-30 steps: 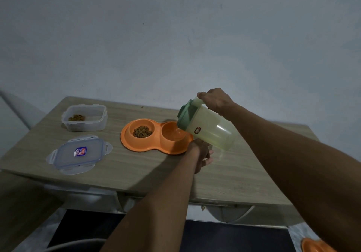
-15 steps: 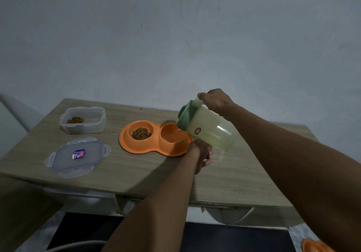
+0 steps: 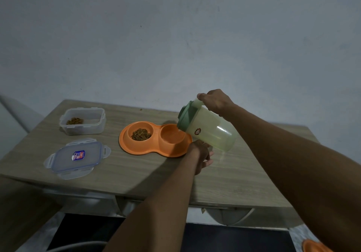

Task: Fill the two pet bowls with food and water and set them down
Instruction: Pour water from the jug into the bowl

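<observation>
An orange double pet bowl point(image 3: 136, 150) lies on the wooden table point(image 3: 234, 183). Its left cup holds brown kibble point(image 3: 141, 134). The right cup point(image 3: 172, 136) has water running into it. My right hand point(image 3: 215, 101) grips the handle of a pale green jug point(image 3: 209, 129) with a green lid, tipped left so its spout is over the right cup. My left hand point(image 3: 202, 157) is under the jug's base, next to the bowl's right edge, fingers curled up toward it; whether it touches the jug is unclear.
A clear food tub point(image 3: 83, 121) with a little kibble stands at the back left. Its lid point(image 3: 75, 158) lies flat in front of it. An orange object point(image 3: 314, 247) shows at the bottom right, below the table. A wall rises right behind the table.
The jug stays tipped over the right cup and both hands hold their places. The view has shifted slightly.
</observation>
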